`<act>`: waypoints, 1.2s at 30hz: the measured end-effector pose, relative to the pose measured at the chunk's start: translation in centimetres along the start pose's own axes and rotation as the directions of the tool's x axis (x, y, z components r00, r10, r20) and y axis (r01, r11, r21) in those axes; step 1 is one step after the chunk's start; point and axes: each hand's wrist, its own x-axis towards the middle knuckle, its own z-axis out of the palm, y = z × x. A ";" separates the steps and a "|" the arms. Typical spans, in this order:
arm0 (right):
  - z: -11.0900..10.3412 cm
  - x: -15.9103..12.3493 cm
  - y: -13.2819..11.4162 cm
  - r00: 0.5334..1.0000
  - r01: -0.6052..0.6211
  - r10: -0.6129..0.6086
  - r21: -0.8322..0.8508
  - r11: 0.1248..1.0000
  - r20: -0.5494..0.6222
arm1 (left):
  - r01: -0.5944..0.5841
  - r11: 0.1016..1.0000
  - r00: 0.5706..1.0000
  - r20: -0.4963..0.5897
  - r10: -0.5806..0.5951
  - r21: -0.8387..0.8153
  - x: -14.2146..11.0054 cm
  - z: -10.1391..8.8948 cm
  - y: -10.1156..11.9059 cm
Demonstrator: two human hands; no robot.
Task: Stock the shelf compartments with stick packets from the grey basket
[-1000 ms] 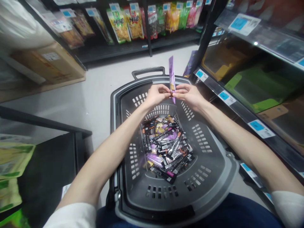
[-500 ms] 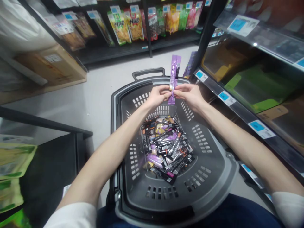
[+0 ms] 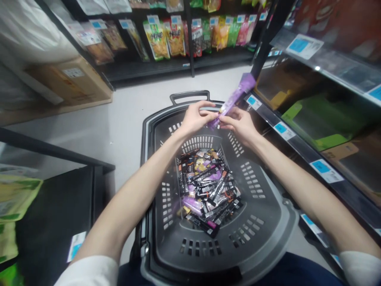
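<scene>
A long, slim purple packet (image 3: 233, 99) is pinched near its lower end between my two hands, above the far rim of the basket. My left hand (image 3: 198, 117) grips it from the left with thumb and fingertips. From the other side, my right hand (image 3: 239, 123) closes thumb and fingers on the same end. The packet tilts up to the right and is a little blurred. Below, the dark grey shopping basket (image 3: 253, 234) holds a heap of slim black, purple and yellow packets (image 3: 211, 186).
Shelves with hanging snack bags (image 3: 156, 39) stand across the aisle. A price-tagged rack (image 3: 284, 129) runs close along the right. At left are a cardboard box (image 3: 71, 83) and a black shelf (image 3: 59, 206) with green bags. The basket handle (image 3: 190, 95) sticks up at the far rim.
The purple packet has swung from nearly upright to leaning right. Both hands still pinch its lower end. The view has shifted slightly, so the shelves sit lower.
</scene>
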 end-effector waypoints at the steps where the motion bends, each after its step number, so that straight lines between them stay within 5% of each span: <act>1: 0.2 -0.2 -0.3 1.000 0.013 -0.013 0.028 1.000 -0.008 | -0.026 0.999 1.000 -0.016 0.025 -0.031 0.0 -0.1 0.4; 6: 1.1 -1.0 -1.5 0.993 0.093 -0.089 0.048 0.995 -0.073 | -0.125 0.970 0.992 -0.011 0.126 -0.208 -0.4 0.0 1.9; 17: 1.1 -1.3 -1.6 0.989 0.116 -0.107 0.083 0.990 -0.102 | -0.164 0.948 0.985 -0.002 0.170 -0.273 -0.9 0.5 2.1; 21: 0.9 -1.2 -1.5 0.990 0.091 -0.084 0.056 0.994 -0.112 | -0.173 0.957 0.985 -0.019 0.174 -0.231 -0.7 0.4 1.8; 28: 0.5 -0.4 -0.8 0.995 0.071 -0.059 0.144 0.987 -0.082 | -0.351 0.936 0.935 -0.066 0.349 -0.017 -0.4 0.4 1.1; 33: 0.2 -0.6 -1.8 0.992 0.014 -0.002 0.092 0.996 -0.124 | -0.401 0.916 0.916 0.024 0.400 0.032 -1.2 0.6 1.3; 36: -0.9 -1.0 -3.5 0.998 -0.011 0.018 0.138 0.990 -0.055 | -0.391 0.916 0.920 0.073 0.386 0.087 -2.7 0.9 2.1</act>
